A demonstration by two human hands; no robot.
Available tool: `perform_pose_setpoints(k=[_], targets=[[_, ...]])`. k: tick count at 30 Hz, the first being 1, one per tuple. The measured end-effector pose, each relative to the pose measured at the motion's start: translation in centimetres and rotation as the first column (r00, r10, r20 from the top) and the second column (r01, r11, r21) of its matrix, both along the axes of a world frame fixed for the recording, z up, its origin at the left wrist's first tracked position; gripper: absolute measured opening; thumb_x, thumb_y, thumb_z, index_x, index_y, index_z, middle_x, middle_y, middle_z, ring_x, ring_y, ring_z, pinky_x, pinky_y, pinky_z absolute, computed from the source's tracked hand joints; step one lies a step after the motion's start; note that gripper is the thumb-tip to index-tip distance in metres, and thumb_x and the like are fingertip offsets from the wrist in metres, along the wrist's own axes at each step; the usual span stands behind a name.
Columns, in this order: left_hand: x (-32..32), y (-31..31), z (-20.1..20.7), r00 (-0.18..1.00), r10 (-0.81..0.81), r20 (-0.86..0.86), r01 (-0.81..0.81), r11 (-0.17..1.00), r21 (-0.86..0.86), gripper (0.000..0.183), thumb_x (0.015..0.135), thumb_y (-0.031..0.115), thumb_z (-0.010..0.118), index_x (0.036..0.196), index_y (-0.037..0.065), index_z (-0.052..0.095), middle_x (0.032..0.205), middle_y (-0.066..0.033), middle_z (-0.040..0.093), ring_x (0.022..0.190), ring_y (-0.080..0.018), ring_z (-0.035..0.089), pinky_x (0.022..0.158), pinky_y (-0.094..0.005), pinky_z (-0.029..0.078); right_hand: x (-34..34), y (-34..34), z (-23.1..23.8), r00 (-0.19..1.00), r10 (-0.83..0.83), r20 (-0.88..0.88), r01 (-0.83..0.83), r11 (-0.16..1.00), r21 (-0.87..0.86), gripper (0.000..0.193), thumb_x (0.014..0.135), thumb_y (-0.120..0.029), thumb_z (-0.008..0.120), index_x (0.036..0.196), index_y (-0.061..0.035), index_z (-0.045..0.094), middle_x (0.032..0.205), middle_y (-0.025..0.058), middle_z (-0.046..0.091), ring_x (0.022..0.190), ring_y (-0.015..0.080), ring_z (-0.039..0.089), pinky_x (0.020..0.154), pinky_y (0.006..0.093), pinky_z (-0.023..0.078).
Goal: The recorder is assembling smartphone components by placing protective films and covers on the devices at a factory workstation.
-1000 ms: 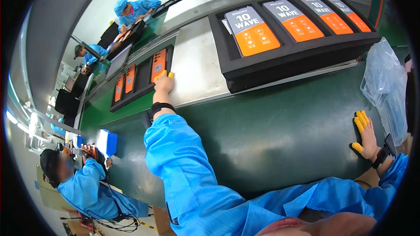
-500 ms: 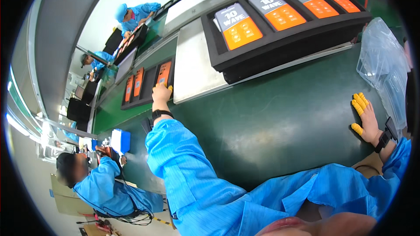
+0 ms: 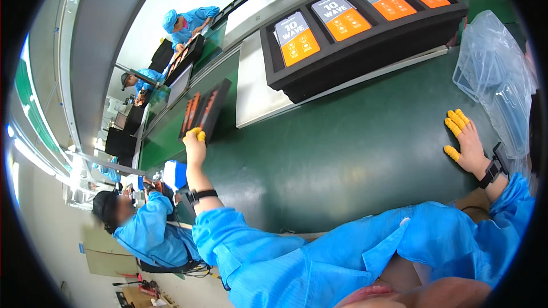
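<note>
My left hand (image 3: pixel 195 147), yellow cots on its fingertips, is closed on the near edge of a black tray (image 3: pixel 218 102). The tray is tilted up on edge, and several orange pieces (image 3: pixel 192 111) sit in its slots, seen at a steep slant. On the right, my right hand (image 3: pixel 469 144), also with yellow finger cots, lies flat on the green tabletop (image 3: pixel 342 148) with its fingers spread and nothing in them. Beside it is a heap of clear plastic (image 3: pixel 496 80).
A deep black tray (image 3: pixel 365 57) holding grey-and-orange packages (image 3: pixel 341 17) rests on a pale board (image 3: pixel 257 85) across the table. Co-workers in blue sit at far left (image 3: pixel 191 23) and near left (image 3: pixel 142 225). A blue-and-white box (image 3: pixel 174 175) stands at the table's left.
My left hand has lifted the near edge of the small black tray, which lay flat before and now stands tilted. My right hand stays on the table. The whole view has shifted slightly.
</note>
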State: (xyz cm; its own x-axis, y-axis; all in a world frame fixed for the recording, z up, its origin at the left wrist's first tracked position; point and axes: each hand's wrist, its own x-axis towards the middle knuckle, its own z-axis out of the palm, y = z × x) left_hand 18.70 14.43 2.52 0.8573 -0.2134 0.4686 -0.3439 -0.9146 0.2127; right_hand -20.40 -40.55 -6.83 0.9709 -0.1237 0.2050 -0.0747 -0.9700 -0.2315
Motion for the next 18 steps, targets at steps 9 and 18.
perform_pose_setpoints(k=[9, 18], targets=[[-21.9, -10.0, -2.5, 0.946, -0.302, -0.122, 0.309, 0.95, 0.045, 0.025, 0.07, 0.008, 0.063, 0.09, -0.001, 0.053, 0.083, -0.017, 0.052, 0.083, -0.0334, 0.046, 0.073, -0.0392, 0.038, 0.1, 0.0, -0.8, 0.973, -0.006, 0.23, -0.013, 0.997, 0.081, 0.043, 0.069, -0.018, 0.061, 0.107, -0.0037, 0.048, 0.111, 0.0132, 0.046, 0.108, 0.0312, 0.039, 0.093, 0.0393, 0.03], [-31.7, -23.3, -7.1, 0.882, -0.3, -0.364, 0.265, 0.953, -0.145, 0.033, 0.06, 0.016, 0.075, 0.082, -0.004, 0.059, 0.066, -0.0082, 0.059, 0.059, -0.0137, 0.056, 0.058, -0.0252, 0.046, -1.5, -1.1, -0.1, 0.806, -0.194, 0.559, 0.093, 0.974, 0.205, 0.031, 0.066, -0.009, 0.063, 0.095, -0.006, 0.054, 0.098, 0.0106, 0.051, 0.092, 0.0288, 0.047, 0.08, 0.0364, 0.039]])
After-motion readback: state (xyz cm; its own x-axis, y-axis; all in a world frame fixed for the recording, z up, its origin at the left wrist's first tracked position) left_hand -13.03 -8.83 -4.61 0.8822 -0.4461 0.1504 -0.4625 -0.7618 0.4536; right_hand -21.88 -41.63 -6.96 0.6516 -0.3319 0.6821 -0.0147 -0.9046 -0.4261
